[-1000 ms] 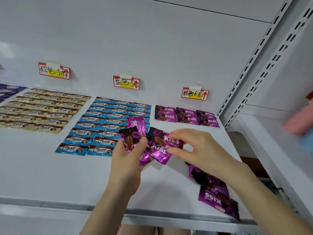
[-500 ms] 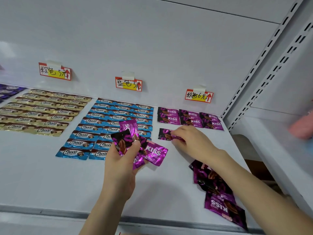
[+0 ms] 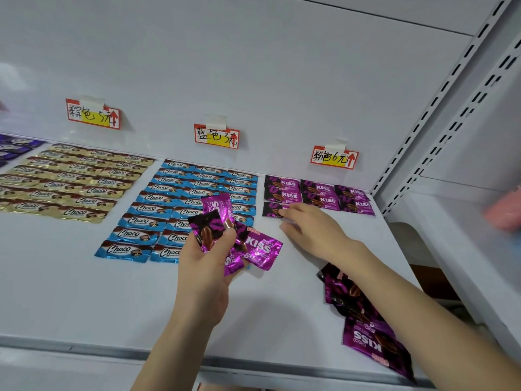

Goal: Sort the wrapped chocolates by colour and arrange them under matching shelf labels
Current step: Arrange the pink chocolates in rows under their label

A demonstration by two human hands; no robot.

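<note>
Gold rows (image 3: 70, 182) and blue rows (image 3: 180, 193) appear complete. The left hand (image 3: 208, 266) clutches a fan of purple chocolates (image 3: 259, 248). The right hand (image 3: 313, 230), fingers flat, presses one purple chocolate (image 3: 271, 209) into the third row under the pink label (image 3: 334, 158). Next: draw another from the fan. The forearm hides part of the loose purple pile (image 3: 342, 292).

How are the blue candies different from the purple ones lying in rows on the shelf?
The blue chocolates say Choco; the purple chocolates say Kiss. The blue chocolates are long and thin, the purple chocolates shorter and wider. The blue chocolates fill many rows; the purple chocolates make two full rows, with one piece starting a third. Both lie flat in rows on the white shelf.
</note>
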